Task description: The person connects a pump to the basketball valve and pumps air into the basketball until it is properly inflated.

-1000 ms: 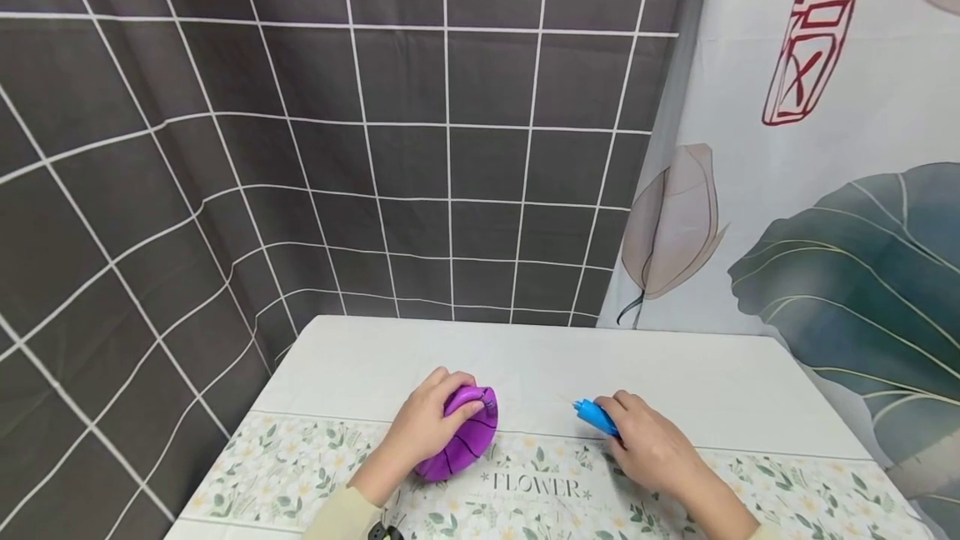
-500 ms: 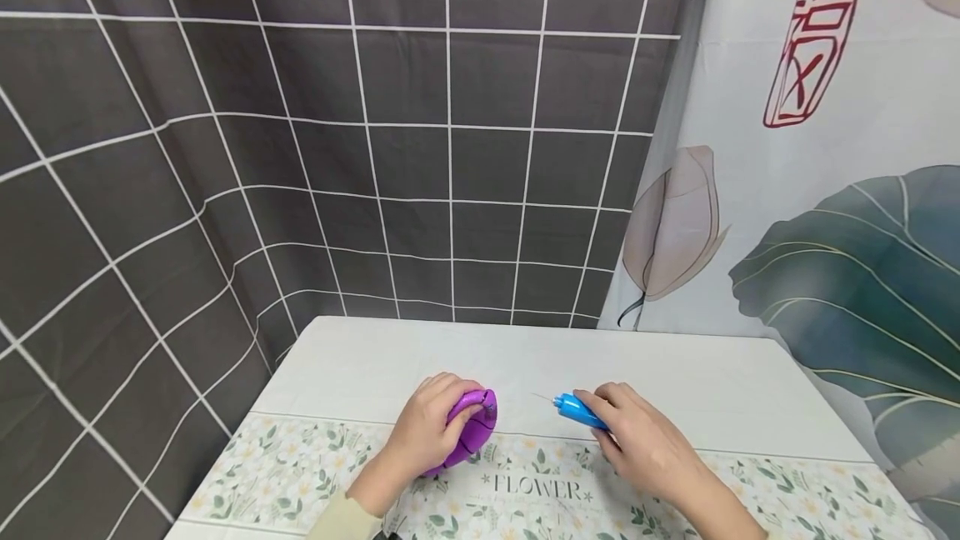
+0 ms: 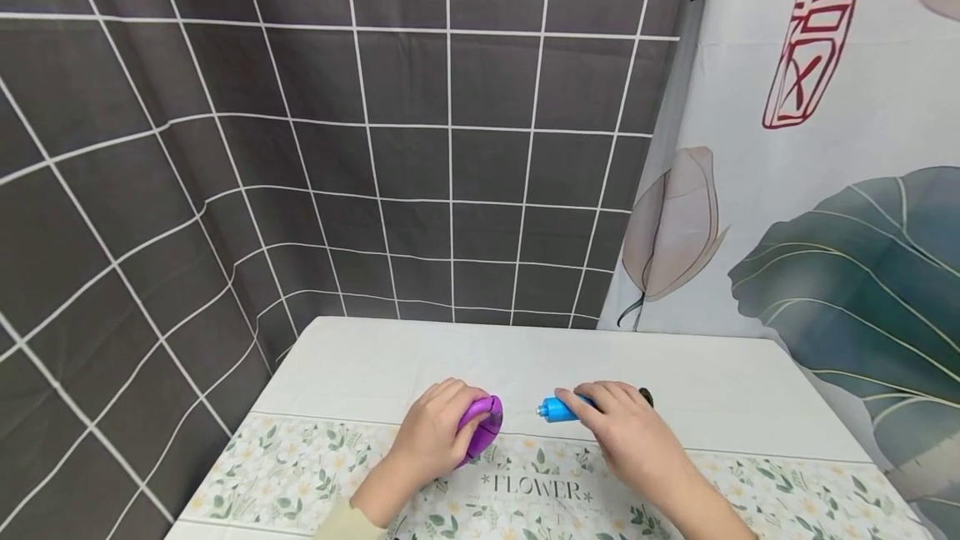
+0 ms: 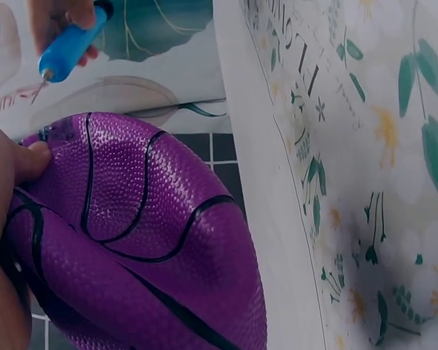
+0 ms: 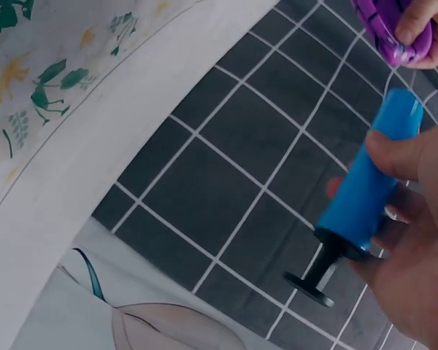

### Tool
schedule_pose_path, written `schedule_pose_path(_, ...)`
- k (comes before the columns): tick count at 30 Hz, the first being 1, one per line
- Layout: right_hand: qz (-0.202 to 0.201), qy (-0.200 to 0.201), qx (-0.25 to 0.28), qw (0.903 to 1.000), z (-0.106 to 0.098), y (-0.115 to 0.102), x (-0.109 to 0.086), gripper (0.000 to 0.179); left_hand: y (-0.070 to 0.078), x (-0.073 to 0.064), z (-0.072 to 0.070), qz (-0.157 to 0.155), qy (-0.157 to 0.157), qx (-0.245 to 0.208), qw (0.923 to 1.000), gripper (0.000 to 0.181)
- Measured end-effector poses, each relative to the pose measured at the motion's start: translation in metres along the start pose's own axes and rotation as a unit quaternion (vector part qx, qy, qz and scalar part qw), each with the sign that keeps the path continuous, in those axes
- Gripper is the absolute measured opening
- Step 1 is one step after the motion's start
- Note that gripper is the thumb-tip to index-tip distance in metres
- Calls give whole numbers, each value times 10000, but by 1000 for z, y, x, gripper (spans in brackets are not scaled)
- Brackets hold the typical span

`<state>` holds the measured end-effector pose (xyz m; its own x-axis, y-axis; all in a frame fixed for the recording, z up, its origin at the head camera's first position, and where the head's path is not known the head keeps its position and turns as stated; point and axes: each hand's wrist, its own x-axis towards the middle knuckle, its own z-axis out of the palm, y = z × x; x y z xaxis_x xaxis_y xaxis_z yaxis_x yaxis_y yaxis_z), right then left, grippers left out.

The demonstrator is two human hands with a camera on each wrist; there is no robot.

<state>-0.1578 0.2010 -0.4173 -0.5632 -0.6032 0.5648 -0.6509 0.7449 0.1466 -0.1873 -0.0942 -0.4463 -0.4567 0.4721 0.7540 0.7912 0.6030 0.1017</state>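
Observation:
My left hand (image 3: 431, 432) grips a limp, folded purple basketball (image 4: 168, 219) with black lines, the thumb pressing on its pebbled skin. To the right, my right hand (image 3: 637, 444) holds a blue hand pump (image 5: 369, 186) around its barrel. A thin needle (image 4: 39, 90) sticks out of the pump's front end, towards the ball. The black plunger handle (image 5: 310, 288) shows past the other end of the barrel, with a short length of rod out. A small gap separates ball and pump in the head view, both above the table.
Below the hands is a table with a white cover (image 3: 390, 357) and a floral band lettered "FLOWER" (image 3: 536, 487). Behind it hangs a dark grey curtain (image 3: 405, 157) with white grid lines. A white leaf-printed curtain (image 3: 750, 190) hangs at the right.
My right hand has moved left with the pump, turning it more level and bringing it nearer the ball. The left hand has shifted slightly right and turned the ball, so less of it shows.

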Motion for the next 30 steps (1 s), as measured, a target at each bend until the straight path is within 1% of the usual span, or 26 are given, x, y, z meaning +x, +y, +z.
schedule_pose_path(6,-403,545,-16,9977,1,-4,4,85,4,1,1,-127,87,-104,9998,20)
schedule_pose_path(9,-480,678,-52,9965,1,-6,6,85,5,1,1,-193,107,-162,9996,21)
schedule_pose_path(12,-421,713,-111,9965,1,-8,7,79,7,1,2,-297,94,-241,9992,22)
schedule_pose_path(14,-380,780,-135,9961,1,-8,8,69,8,1,1,-378,83,-312,9988,23)
schedule_pose_path(16,-369,885,-147,9953,1,-8,10,55,9,1,1,-455,90,-387,9982,24)
schedule_pose_path(18,-407,1019,-170,9938,2,-9,11,50,9,2,1,-509,120,-452,9976,24)
schedule_pose_path(20,-414,1050,-195,9934,2,-9,12,54,9,2,1,-526,160,-481,9973,25)
schedule_pose_path(23,-420,1047,-220,9934,3,-9,12,54,9,2,2,-508,212,-491,9973,25)
schedule_pose_path(25,-404,991,-233,9940,3,-10,11,59,9,3,2,-469,220,-474,9975,25)
schedule_pose_path(28,-438,940,-235,9943,5,-10,11,69,10,3,2,-412,189,-419,9981,24)
schedule_pose_path(30,-493,941,-269,9940,5,-10,12,68,11,3,1,-364,126,-328,9987,24)
